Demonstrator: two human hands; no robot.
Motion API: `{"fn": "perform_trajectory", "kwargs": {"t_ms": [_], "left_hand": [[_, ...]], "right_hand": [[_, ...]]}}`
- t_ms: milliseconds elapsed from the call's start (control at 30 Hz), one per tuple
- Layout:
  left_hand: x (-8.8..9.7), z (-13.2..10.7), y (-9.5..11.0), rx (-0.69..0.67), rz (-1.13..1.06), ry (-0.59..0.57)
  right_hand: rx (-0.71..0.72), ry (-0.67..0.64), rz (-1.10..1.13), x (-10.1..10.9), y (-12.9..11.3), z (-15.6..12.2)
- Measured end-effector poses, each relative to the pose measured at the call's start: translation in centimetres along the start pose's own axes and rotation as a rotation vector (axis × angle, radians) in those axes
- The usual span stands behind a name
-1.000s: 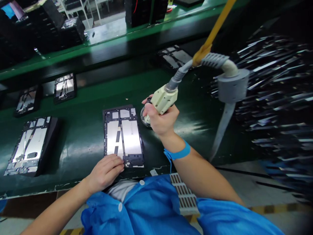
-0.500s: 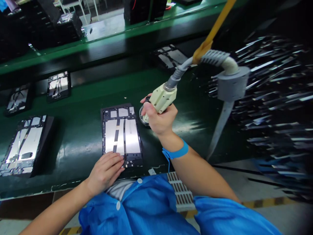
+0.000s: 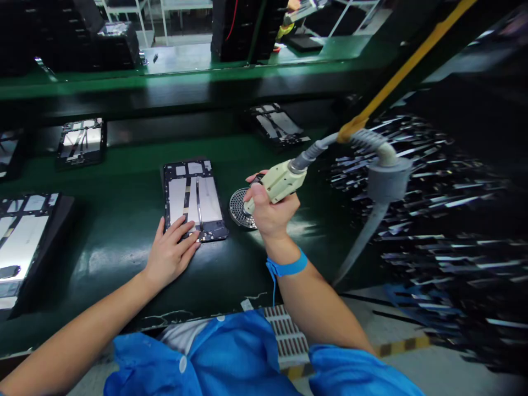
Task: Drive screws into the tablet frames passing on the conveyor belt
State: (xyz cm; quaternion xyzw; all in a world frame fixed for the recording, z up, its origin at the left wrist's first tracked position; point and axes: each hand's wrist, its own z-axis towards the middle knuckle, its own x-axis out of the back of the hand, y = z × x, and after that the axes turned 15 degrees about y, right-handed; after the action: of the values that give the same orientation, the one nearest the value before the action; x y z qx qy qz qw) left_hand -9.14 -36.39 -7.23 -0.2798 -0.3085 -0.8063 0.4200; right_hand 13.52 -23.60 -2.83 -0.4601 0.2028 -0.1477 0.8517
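Note:
An opened tablet with bare silver battery panels and dark flex strips lies on the green work surface in front of me. My left hand rests at its near left corner, fingers spread, the fingertips touching the lower edge area. My right hand is wrapped round a cream handheld tool with a grey hose. At the tool's lower end sits a round perforated metal disc, just right of the tablet and apart from it. The disc is partly covered by my fingers.
Other opened tablets lie at the left, back left and back right. A yellow strap suspends the grey hose. Rows of dark, shiny-edged panels stand at the right. Black stacks line the far ledge.
The tablet now lies farther from the table's near edge. My left fingers have spread from a closer grouping. More of the perforated disc shows, and the view has shifted.

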Motion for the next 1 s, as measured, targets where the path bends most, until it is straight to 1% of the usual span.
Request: {"fn": "perform_trajectory", "kwargs": {"t_ms": [67, 267, 467, 633, 767, 867, 933, 1000], "left_hand": [[-0.1, -0.3, 0.1, 0.004, 0.004, -0.008], [-0.1, -0.7, 0.6, 0.062, -0.011, 0.022], [-0.1, -0.6, 0.5, 0.064, -0.015, 0.029], [0.0, -0.6, 0.6, 0.077, -0.031, 0.025], [0.0, -0.6, 0.4, 0.062, -0.039, 0.01], [-0.3, -0.4, 0.3, 0.061, -0.037, 0.022], [-0.5, 0.0, 0.4, 0.074, -0.032, 0.031], [-0.7, 0.3, 0.5, 0.085, -0.034, 0.037]], "right_hand": [[0.011, 0.014, 0.004, -0.1, 0.3, 0.0], [0.018, 0.024, -0.037, -0.5, 0.8, 0.3], [0.009, 0.024, -0.007, -0.7, 1.2, 0.3], [-0.004, 0.034, -0.04, -0.7, 1.2, 0.1], [0.018, 0.03, -0.058, -0.6, 1.3, 0.2], [0.051, 0.027, -0.051, -0.7, 0.7, 0.7], [0.064, 0.044, -0.019, -0.9, -0.5, 0.6], [0.042, 0.045, 0.042, -1.4, -2.0, -0.1]]}}
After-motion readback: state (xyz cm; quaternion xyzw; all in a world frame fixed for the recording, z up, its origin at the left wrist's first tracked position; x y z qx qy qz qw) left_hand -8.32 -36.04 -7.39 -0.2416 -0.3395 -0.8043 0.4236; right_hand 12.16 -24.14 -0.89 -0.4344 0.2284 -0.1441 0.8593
